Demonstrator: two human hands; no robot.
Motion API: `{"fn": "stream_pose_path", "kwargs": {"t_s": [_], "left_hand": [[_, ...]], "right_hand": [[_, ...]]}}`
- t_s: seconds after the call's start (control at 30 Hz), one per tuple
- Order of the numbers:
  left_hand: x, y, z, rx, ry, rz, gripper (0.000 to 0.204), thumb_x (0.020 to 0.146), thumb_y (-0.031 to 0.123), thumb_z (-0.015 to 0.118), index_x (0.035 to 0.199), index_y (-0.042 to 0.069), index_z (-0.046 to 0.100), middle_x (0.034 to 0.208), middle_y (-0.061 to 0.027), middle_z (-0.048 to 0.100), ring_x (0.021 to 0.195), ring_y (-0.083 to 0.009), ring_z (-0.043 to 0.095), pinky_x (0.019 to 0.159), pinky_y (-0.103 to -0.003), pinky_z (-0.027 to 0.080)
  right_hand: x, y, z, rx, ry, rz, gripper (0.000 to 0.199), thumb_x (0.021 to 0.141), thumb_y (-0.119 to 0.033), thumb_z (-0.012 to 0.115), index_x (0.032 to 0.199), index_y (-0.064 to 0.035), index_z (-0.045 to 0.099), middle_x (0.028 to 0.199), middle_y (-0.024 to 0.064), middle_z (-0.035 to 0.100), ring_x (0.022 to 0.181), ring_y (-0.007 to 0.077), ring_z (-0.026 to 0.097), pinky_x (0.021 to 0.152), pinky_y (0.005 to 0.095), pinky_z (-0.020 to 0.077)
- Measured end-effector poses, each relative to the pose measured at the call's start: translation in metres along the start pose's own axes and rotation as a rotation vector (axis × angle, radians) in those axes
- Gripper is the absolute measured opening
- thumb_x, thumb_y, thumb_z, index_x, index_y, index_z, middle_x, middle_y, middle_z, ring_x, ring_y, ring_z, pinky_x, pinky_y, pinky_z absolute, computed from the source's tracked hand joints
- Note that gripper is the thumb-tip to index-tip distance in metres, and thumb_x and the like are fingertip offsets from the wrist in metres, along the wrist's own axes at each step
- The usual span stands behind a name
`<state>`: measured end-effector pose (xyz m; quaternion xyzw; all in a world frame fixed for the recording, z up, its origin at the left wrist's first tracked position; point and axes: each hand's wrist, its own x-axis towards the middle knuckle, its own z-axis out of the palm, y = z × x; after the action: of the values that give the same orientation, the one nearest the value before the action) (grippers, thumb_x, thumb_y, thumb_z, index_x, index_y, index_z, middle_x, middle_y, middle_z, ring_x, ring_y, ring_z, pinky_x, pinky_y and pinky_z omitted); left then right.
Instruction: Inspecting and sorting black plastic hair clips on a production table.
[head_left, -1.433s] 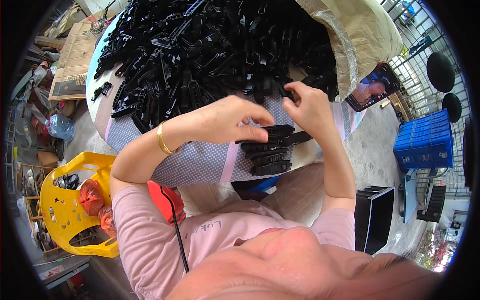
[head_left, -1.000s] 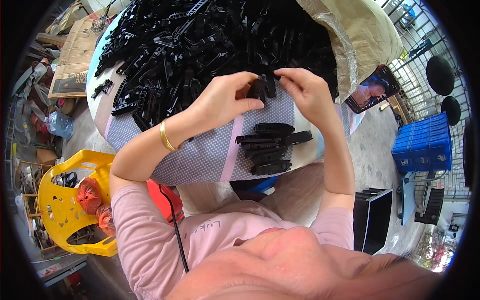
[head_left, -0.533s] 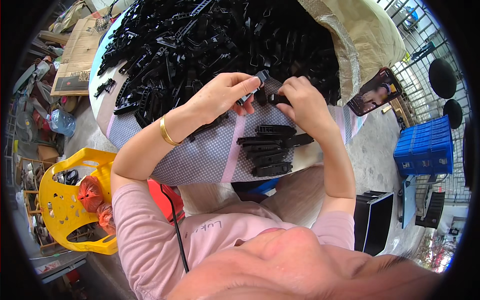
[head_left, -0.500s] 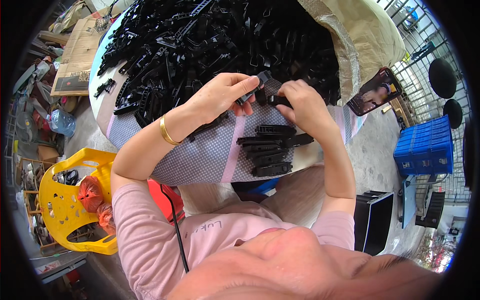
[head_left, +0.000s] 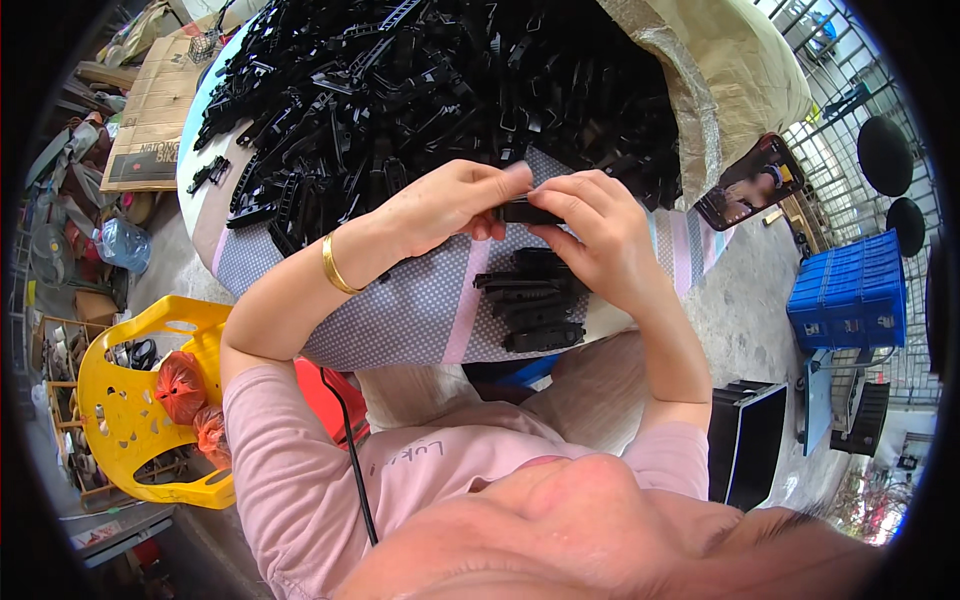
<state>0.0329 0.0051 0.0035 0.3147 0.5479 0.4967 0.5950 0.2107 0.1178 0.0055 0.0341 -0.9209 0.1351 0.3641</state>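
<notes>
The small black plastic part (head_left: 524,211) is pinched between both hands just above the stack of finished black pieces (head_left: 530,300) on the bench (head_left: 400,320), with the left hand (head_left: 445,205) closed on its left end and the right hand (head_left: 590,235) closed on its right end. Its long axis runs roughly left to right, parallel to the stacked pieces, and most of it is hidden by fingers (head_left: 560,197). The big heap of loose black parts (head_left: 420,90) lies beyond the stack, both hands equally near the part
</notes>
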Motion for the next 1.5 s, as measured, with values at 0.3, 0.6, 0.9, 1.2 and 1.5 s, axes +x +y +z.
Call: {"fn": "stream_pose_path", "kwargs": {"t_s": [0.3, 0.6, 0.9, 1.2, 1.5], "left_hand": [[-0.012, 0.003, 0.011, 0.818, 0.112, 0.652, 0.036, 0.077, 0.015, 0.071, 0.109, 0.0, 0.063, 0.079, -0.0142, 0.067, 0.062, -0.0211, 0.062, 0.058, -0.03, 0.049], [-0.018, 0.003, 0.018, 1.027, 0.128, 0.821, 0.033, 0.072, 0.008, 0.072, 0.104, 0.001, 0.063, 0.081, -0.0132, 0.065, 0.064, -0.0233, 0.062, 0.059, -0.031, 0.05], [-0.009, -0.009, 0.012, 1.012, -0.123, 0.689, 0.034, 0.077, 0.015, 0.07, 0.107, 0.001, 0.061, 0.094, -0.0161, 0.063, 0.083, -0.0269, 0.061, 0.074, -0.035, 0.049], [-0.013, 0.005, 0.013, 0.828, -0.408, 0.319, 0.047, 0.09, 0.033, 0.057, 0.126, 0.002, 0.052, 0.108, -0.0168, 0.063, 0.093, -0.0259, 0.061, 0.085, -0.035, 0.047], [-0.006, -0.001, 0.017, 0.687, 0.221, 0.395, 0.04, 0.086, 0.018, 0.065, 0.116, -0.006, 0.052, 0.094, -0.0166, 0.066, 0.079, -0.0178, 0.065, 0.072, -0.029, 0.052]], "right_hand": [[-0.002, -0.006, 0.001, 0.086, 0.049, 0.192, 0.053, 0.066, -0.009, 0.076, 0.115, -0.0028, 0.057, 0.097, 0.0098, 0.065, 0.087, 0.0269, 0.061, 0.076, 0.0349, 0.0478], [-0.016, -0.003, -0.007, 0.073, -0.14, 0.259, 0.038, 0.068, -0.015, 0.076, 0.101, 0.0004, 0.063, 0.089, 0.0144, 0.066, 0.08, 0.0298, 0.064, 0.069, 0.0341, 0.0488], [-0.001, 0.033, -0.019, 0.27, -0.15, 0.472, 0.028, 0.079, -0.017, 0.067, 0.103, -0.0021, 0.064, 0.096, 0.0154, 0.066, 0.083, 0.0295, 0.063, 0.069, 0.0328, 0.0492], [0.009, 0.063, 0.029, -0.44, -0.259, 0.42, 0.018, 0.075, -0.02, 0.068, 0.083, -0.0042, 0.062, 0.08, 0.0115, 0.065, 0.081, 0.0279, 0.062, 0.069, 0.0378, 0.0498], [0.003, 0.034, -0.014, 0.208, -0.221, 0.492, 0.02, 0.069, -0.014, 0.072, 0.084, -0.0025, 0.064, 0.068, 0.006, 0.062, 0.056, 0.0158, 0.056, 0.056, 0.0271, 0.0459]]}}
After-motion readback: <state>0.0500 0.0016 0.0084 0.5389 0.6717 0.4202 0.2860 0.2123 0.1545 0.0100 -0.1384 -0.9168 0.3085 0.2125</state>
